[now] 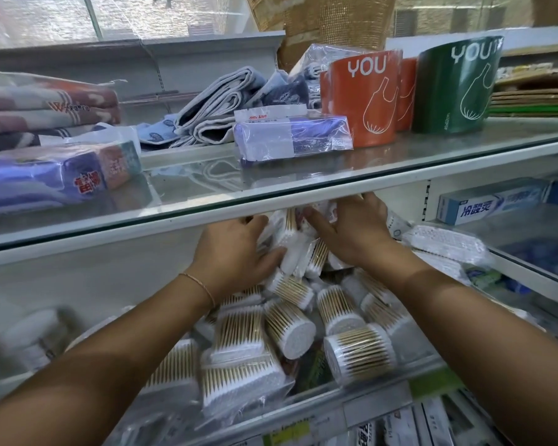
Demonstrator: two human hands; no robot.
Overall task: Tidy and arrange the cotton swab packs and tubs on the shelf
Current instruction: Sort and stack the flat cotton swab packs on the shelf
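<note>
- Hands: I have both reached in under the glass shelf (pixel 271 202), toward the back of the lower shelf (pixel 316 402). They are level with each other and a little apart.
- Left hand (pixel 236 249): the thumb lies across the near face of the upright packs (pixel 289 236) and the fingers curl round their far side, so it grips them.
- Right hand (pixel 355 230): fingers straight and spread, the flat of the hand against the right side of the same cluster; it presses and does not pinch.
- Key relation: the upright packs stand directly between my two hands, touching both, at the back middle of the shelf. Their sticks run nearly vertical, tops leaning slightly right. Neither hand is clearly nearer. I judge the next move to be a squeeze inward to square them.
- Tubs (pixel 298 328): these lie tipped over below my wrists, toward the shelf's front edge. Their long axes point roughly front to back, one round white end facing me. The right forearm passes closer to them.
- Flat packs (pixel 239 378): piled at the front left, sticks running front to back and overlapping each other.
- Count: five tubs plainly seen; three flat packs at the front left, possibly more beneath; at least three upright packs, though overlap prevents an exact count.
</note>
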